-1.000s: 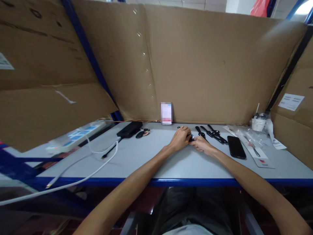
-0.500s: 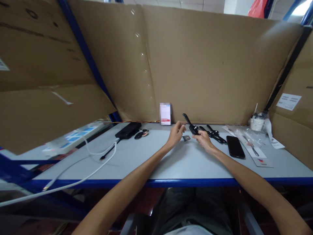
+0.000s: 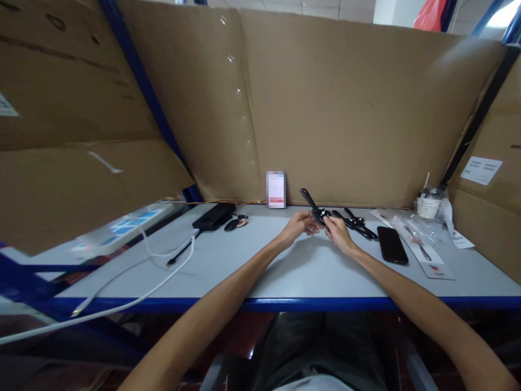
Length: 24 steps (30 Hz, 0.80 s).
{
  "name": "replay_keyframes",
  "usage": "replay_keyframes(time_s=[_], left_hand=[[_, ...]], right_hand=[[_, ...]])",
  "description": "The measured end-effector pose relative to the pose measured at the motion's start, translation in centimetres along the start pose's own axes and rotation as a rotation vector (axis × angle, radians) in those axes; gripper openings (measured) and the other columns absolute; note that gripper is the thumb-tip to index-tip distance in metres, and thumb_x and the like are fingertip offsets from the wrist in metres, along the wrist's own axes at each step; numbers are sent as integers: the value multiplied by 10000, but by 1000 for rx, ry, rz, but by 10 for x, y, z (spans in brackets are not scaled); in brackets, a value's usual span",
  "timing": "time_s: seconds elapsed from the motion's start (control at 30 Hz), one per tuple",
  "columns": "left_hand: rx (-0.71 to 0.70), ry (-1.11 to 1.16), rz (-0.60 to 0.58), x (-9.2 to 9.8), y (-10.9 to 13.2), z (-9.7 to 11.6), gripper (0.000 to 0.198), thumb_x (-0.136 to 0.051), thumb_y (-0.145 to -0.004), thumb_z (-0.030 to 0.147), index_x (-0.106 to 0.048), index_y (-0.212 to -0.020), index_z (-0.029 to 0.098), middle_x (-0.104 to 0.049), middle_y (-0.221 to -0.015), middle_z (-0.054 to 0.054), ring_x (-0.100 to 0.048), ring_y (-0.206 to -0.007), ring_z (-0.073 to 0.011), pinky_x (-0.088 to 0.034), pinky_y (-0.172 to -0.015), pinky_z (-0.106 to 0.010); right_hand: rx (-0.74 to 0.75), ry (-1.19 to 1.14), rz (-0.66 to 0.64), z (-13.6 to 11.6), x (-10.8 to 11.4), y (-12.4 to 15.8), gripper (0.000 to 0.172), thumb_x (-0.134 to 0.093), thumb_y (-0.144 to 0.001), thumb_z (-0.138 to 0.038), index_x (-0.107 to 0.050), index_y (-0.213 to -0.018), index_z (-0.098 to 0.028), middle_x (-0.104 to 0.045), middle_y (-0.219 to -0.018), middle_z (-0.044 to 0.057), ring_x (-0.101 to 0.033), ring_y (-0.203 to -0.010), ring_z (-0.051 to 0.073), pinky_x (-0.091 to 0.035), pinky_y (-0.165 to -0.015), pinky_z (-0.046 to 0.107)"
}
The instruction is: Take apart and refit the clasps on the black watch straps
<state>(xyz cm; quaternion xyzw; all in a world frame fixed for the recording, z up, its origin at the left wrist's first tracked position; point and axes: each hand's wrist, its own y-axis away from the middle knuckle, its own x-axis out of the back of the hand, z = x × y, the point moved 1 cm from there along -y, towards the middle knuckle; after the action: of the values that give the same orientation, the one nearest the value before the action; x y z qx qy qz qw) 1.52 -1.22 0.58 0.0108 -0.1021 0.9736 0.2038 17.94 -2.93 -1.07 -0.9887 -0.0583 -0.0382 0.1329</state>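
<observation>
A black tool (image 3: 317, 212) is held above the table (image 3: 244, 263), to the right of the lit phone (image 3: 275, 189) and nearer the person than it, one handle tilting up and back toward it. The right hand (image 3: 338, 233) has its fingers closed around the tool's near end, thumb on top. The left hand (image 3: 296, 227), nearer the person than the lit phone and a little to its right, has its fingers half curled at the tool's other side; whether they grip anything cannot be told.

Farther to the right of the lit phone, just past the right hand, more black tools (image 3: 355, 221) lie overlapping. Beyond them in the same direction come a dark phone (image 3: 392, 245) lying flat, a white card (image 3: 440, 270) with clear plastic packaging (image 3: 427, 227), and a white cup (image 3: 428, 207).

To the left of the lit phone are a small black oval object (image 3: 232, 225), a black case (image 3: 214, 216), and, farthest out, a power strip (image 3: 138, 222). A cardboard panel (image 3: 317, 108) rises behind the lit phone.
</observation>
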Motion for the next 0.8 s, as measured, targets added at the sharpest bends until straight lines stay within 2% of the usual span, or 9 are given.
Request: replay_keyframes(time_s=[0.1, 0.17, 0.23, 0.3, 0.37, 0.43, 0.57, 0.63, 0.8], left_hand=[[-74, -113, 144, 3, -3, -3, 150, -566, -826, 303, -594, -859, 159, -678, -741, -51, -640, -675, -167, -496, -614, -282], [-222, -315, 308, 6, -2, -2, 139, -508, -881, 279, -591, -923, 175, -651, -757, -31, -610, -691, -159, -478, -636, -281], [-398, -585, 405, 9, 2, 3, 159, -471, -932, 266, -592, -998, 187, -651, -834, -40, -593, -750, -164, -462, -682, -290], [-532, -830, 404, 8, 7, 9, 163, -465, -967, 280, -592, -1018, 192, -650, -897, -60, -584, -827, -183, -452, -739, -307], [-574, -1013, 345, 4, 12, 14, 184, -464, -990, 315, -595, -950, 193, -646, -880, -72, -581, -876, -207, -437, -765, -315], [-510, -1147, 265, -1, 14, 17, 256, -445, -1009, 353, -599, -877, 198, -650, -833, -80, -592, -871, -224, -413, -736, -310], [-240, -1263, 172, -10, 16, 16, 358, -393, -1027, 407, -651, -889, 202, -677, -770, -96, -635, -759, -244, -357, -662, -304], [-162, -1255, 172, -12, 16, 14, 413, -361, -1032, 409, -675, -866, 199, -689, -757, -110, -653, -749, -254, -351, -664, -307], [-82, -1162, 213, -13, 12, 9, 451, -368, -1016, 373, -694, -768, 186, -709, -764, -130, -668, -764, -250, -357, -664, -304]], right_hand=[[16, 18, 11, 7, 0, -3, 516, -576, -789, -703, -516, -680, -203, -402, -492, -50, -351, -432, 95, -219, -417, 239], [18, 38, 21, 12, 1, -6, 529, -563, -793, -716, -526, -678, -201, -401, -490, -50, -360, -432, 99, -231, -424, 242], [17, 75, 33, 17, 2, -8, 532, -547, -809, -713, -534, -675, -198, -406, -485, -49, -373, -436, 104, -252, -439, 243], [16, 135, 31, 21, 2, -8, 528, -529, -839, -691, -547, -669, -192, -428, -483, -41, -401, -452, 114, -282, -467, 244], [20, 224, 24, 22, 1, -8, 510, -507, -884, -640, -560, -656, -186, -468, -490, -25, -446, -484, 131, -315, -505, 249], [44, 342, 21, 21, 0, -6, 474, -485, -935, -549, -569, -644, -185, -532, -526, 3, -505, -539, 152, -347, -554, 256], [141, 616, 17, 13, -5, 2, 393, -479, -986, -383, -589, -659, -194, -670, -682, 62, -593, -669, 186, -370, -645, 269], [155, 726, 24, 10, -8, 7, 351, -488, -995, -341, -617, -702, -199, -697, -738, 80, -610, -705, 199, -354, -655, 274], [113, 856, 64, 7, -12, 13, 256, -523, -994, -298, -682, -818, -204, -714, -800, 116, -635, -789, 232, -319, -640, 284]])
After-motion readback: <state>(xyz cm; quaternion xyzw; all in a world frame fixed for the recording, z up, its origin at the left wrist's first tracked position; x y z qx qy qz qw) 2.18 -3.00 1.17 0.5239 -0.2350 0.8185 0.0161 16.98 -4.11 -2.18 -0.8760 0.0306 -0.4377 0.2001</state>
